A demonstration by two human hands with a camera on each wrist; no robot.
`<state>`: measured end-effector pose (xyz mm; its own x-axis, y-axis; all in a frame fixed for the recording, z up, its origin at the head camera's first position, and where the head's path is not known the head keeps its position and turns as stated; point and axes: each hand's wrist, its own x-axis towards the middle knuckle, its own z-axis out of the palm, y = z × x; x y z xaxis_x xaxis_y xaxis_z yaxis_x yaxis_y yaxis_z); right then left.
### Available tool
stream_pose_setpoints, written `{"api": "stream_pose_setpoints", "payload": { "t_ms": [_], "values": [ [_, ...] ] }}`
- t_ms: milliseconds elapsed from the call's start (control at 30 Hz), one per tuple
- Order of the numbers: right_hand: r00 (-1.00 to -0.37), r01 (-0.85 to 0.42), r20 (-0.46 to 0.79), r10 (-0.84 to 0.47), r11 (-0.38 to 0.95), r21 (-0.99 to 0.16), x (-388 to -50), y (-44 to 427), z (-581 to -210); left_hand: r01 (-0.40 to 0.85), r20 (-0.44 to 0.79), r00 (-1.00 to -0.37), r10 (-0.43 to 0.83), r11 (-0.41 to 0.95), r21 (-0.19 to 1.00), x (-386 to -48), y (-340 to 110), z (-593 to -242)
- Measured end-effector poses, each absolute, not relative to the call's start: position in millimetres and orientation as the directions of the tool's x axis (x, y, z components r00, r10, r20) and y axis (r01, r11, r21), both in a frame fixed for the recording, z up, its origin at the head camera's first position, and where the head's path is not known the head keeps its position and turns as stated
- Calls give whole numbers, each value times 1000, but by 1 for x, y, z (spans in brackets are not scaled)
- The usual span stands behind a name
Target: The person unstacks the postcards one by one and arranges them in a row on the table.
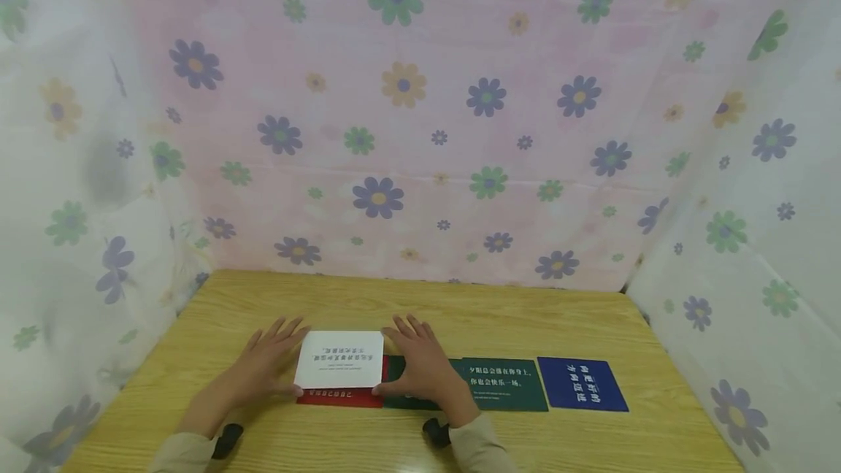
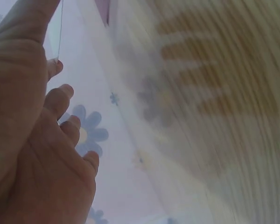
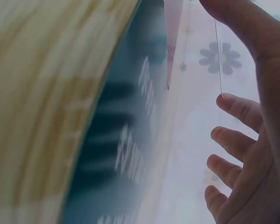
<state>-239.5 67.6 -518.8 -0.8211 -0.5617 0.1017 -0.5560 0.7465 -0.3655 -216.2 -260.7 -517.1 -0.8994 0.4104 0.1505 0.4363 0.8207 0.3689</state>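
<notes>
A white card (image 1: 339,359) with printed lines, which look upside down, is held above the table between both hands. The left hand (image 1: 259,367) pinches its left corners between thumb and forefinger, the other fingers spread. At its right corners, the right hand (image 1: 423,365) grips it the same way. In both wrist views the card shows nearly edge-on. Below its near edge a strip of a red card (image 1: 342,397) is visible, the rest covered. Dark green cards (image 1: 509,384) lie to the right, partly hidden by the right hand; one also shows in the right wrist view.
A blue card (image 1: 582,384) with white writing lies at the right end of the row. The wood-grain table (image 1: 315,447) is bounded by flower-patterned curtains (image 1: 420,122) at the back and both sides. Black devices (image 1: 227,441) sit at the wrists.
</notes>
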Motion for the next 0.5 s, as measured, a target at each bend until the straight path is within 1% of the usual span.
{"api": "stream_pose_setpoints", "payload": {
  "t_ms": [133, 333, 500],
  "values": [
    [-816, -569, 116, -567, 748, -341, -237, 58, -519, 432, 139, -900, 413, 808, 400, -213, -270, -516],
    [-816, -574, 137, -561, 760, -307, -234, 42, -522, 425, 116, -903, 415, 813, 398, -210, -283, -516],
    [-810, -581, 143, -568, 748, -321, -232, 31, -520, 408, 97, -909, 406, 816, 409, -207, -291, -517]
  ]
}}
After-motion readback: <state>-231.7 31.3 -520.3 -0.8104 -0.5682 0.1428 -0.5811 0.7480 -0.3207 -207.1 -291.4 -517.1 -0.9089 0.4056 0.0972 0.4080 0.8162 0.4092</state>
